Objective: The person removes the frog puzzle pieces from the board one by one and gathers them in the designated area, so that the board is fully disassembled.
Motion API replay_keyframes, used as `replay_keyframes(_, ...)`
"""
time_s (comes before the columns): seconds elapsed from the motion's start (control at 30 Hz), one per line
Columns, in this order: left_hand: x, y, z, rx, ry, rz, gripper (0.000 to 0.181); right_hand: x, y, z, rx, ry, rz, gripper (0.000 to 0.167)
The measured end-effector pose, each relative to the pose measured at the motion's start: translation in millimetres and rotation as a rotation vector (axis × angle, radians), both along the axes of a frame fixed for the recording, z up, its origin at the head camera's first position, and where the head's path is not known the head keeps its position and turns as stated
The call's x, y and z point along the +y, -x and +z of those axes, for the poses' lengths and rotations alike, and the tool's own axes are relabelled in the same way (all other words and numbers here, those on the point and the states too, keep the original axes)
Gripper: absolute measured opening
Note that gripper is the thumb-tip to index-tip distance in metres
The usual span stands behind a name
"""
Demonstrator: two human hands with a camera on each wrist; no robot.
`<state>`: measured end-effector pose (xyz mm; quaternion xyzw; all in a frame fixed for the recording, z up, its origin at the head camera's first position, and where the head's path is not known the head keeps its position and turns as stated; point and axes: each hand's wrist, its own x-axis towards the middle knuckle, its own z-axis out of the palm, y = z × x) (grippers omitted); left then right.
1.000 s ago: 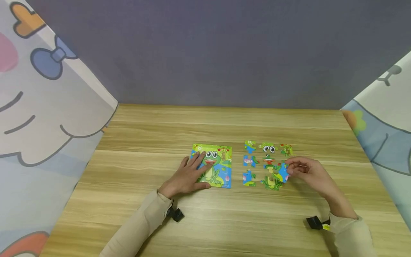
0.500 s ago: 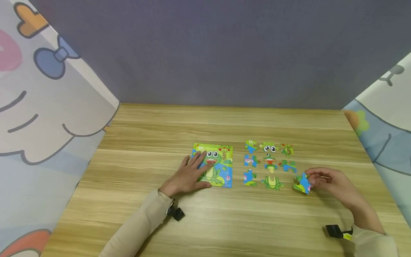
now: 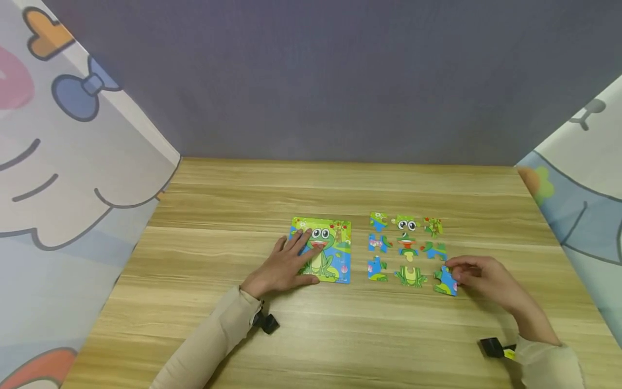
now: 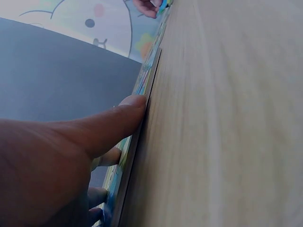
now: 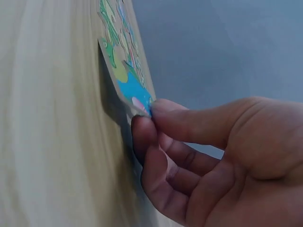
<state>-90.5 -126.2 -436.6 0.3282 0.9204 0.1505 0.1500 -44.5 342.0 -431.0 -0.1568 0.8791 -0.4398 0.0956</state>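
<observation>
My right hand (image 3: pixel 483 278) pinches a blue and green corner puzzle piece (image 3: pixel 445 282) between thumb and finger, at the lower right of the spread pieces. In the right wrist view the same puzzle piece (image 5: pixel 124 82) is tilted, its near edge raised off the wood with a shadow below. My left hand (image 3: pixel 282 265) rests with spread fingers on the frog picture board (image 3: pixel 335 254); its thumb (image 4: pixel 128 106) lies at the board's edge in the left wrist view. Several frog pieces lie apart in rows between the hands, among them the eyes piece (image 3: pixel 406 224) and the belly piece (image 3: pixel 410 276).
The wooden table (image 3: pixel 233 216) meets a grey panel (image 3: pixel 340 81) at the back. Cartoon-printed walls (image 3: pixel 73 162) flank it left and right. A small black camera (image 3: pixel 265 323) sits at the left wrist, another black camera (image 3: pixel 492 347) at the right.
My right hand has carried the corner piece from over the lower middle pieces out to the right, then back left and lower beside the bottom row. The left hand stays put.
</observation>
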Motion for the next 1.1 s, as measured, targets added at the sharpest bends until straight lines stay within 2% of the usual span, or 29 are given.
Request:
replay_keyframes(0.13,0.6,0.6,-1.3,0.006,0.002,-0.003,0.077,-7,1.9,4.4,0.033,-0.083,-0.028,0.023)
replay_keyframes(0.37,-0.2,0.8,-1.9,0.013,0.001,-0.001,0.077,-12,1.4,3.6,0.003,-0.169,-0.065,0.023)
replay_keyframes(0.57,-2.1,-0.1,-2.3,0.010,-0.014,0.004,0.077,-15,1.3,5.4,-0.010,-0.189,-0.079,0.023)
replay_keyframes(1.1,-2.5,-1.4,-3.0,-0.035,-0.056,0.020,0.078,-19,-1.8,6.2,0.019,-0.237,-0.108,0.021)
